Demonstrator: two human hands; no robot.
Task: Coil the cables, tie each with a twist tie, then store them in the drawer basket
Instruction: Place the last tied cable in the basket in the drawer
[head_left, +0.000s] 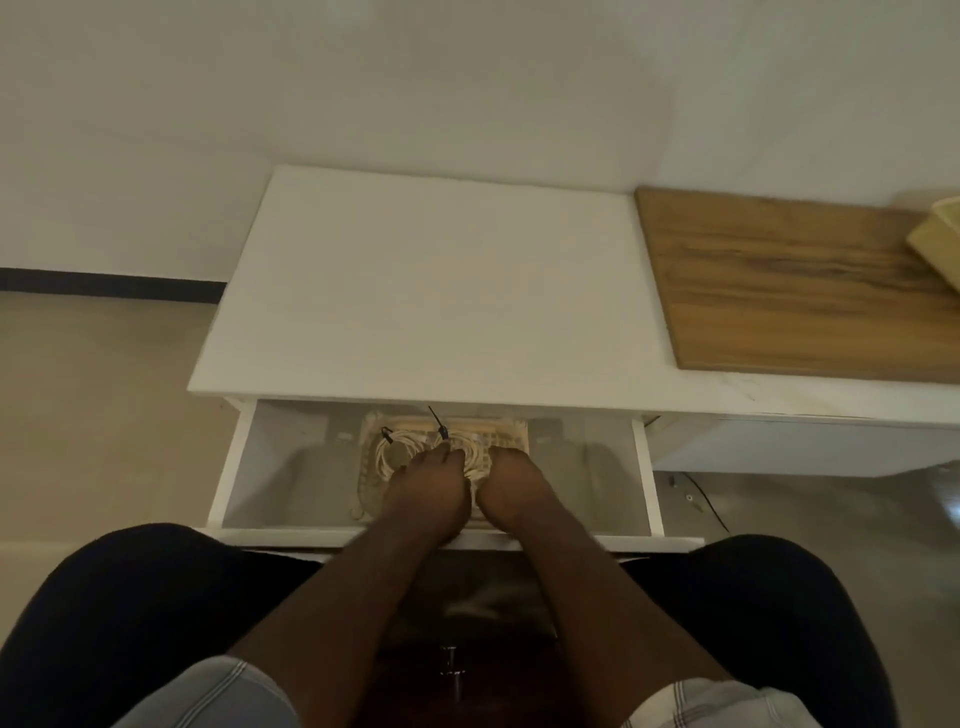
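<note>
Cables first: we see two white coiled cables in the pale basket (514, 431), which sits inside the open white drawer (275, 467). Left coil (385, 453) lies at the basket's left side, a black twist tie (387, 433) at its far edge. Second coil (467, 452) sits right of it, mid-basket, with its own black tie (441, 428) sticking up and tail pointing away from us. Both hands reach down into the basket. Left hand (426, 486) has fingers bent down onto the second coil, touching it; we cannot tell whether it actually grips the cable. Right hand (511, 486) is just beside it, fingers curled under and hidden, at the coil's right edge; whether it holds anything we cannot tell. Hands nearly touch each other.

Outward: drawer is pulled out from under a white tabletop (431, 286). Wooden board (795, 280) lies on the surface to the right, a yellowish object (940, 239) at its far right, cut by the frame edge. Dark-clothed knees (130, 597) at the bottom, checked sleeves (218, 691) on both arms. Thin dark cord (709, 499) on the floor right of the drawer. Beige floor (93, 389) left.
</note>
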